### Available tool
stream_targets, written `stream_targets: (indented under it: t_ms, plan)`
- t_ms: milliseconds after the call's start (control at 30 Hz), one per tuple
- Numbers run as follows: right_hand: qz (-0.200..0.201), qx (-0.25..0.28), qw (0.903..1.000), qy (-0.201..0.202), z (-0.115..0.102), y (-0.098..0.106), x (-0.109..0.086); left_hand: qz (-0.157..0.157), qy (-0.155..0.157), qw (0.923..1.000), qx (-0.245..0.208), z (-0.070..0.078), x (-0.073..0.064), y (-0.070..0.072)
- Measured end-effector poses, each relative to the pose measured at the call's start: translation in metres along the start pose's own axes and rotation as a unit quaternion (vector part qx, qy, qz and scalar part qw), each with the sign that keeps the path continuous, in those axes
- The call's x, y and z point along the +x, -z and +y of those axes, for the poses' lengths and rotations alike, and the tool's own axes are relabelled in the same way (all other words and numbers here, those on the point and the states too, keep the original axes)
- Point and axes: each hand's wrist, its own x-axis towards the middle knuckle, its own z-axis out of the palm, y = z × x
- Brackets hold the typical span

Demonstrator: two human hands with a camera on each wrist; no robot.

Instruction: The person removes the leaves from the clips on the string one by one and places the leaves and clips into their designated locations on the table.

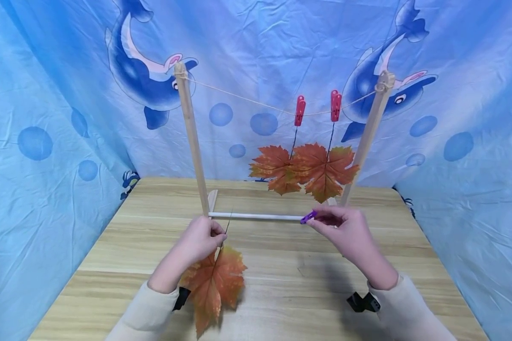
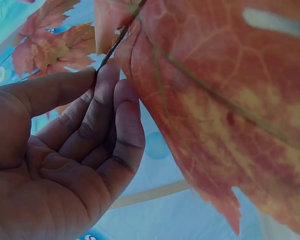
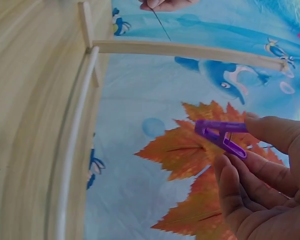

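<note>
My left hand pinches the dark stem of an orange maple leaf between thumb and fingertips; the leaf hangs below the hand, over the table. In the left wrist view that leaf fills the right side. My right hand holds a purple clothespin by its end between thumb and fingers. Seen from the right wrist, the clothespin points away from the fingertips. Two more maple leaves hang behind the right hand, their stems clipped by red clothespins on a string.
The thin string sags between two wooden posts. A white rod joins the posts low down, above the wooden table. Behind hangs a blue cloth printed with dolphins.
</note>
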Motion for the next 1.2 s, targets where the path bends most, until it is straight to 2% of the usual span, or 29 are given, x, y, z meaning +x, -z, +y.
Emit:
stream_targets:
  t_ms: [300, 533, 833, 1000, 1200]
  plan:
    - [-0.013, 0.016, 0.9996, -0.021, 0.022, -0.009, -0.008, -0.026, 0.016, 0.9995, 0.0, -0.013, -0.001, -0.016]
    - [-0.014, -0.006, 0.9995, -0.028, 0.038, -0.014, -0.012, -0.041, 0.038, 0.9984, -0.005, -0.02, -0.003, -0.026]
    - [-0.032, -0.01, 0.9983, -0.047, 0.055, -0.018, -0.014, -0.053, 0.063, 0.9965, 0.013, -0.025, -0.001, -0.031]
    - [-0.043, -0.029, 0.9972, -0.054, 0.069, -0.021, -0.015, -0.062, 0.063, 0.9959, 0.017, -0.029, -0.001, -0.033]
    - [-0.058, -0.022, 0.9958, -0.067, 0.081, -0.026, -0.015, -0.061, 0.067, 0.9957, 0.017, -0.035, 0.002, -0.039]
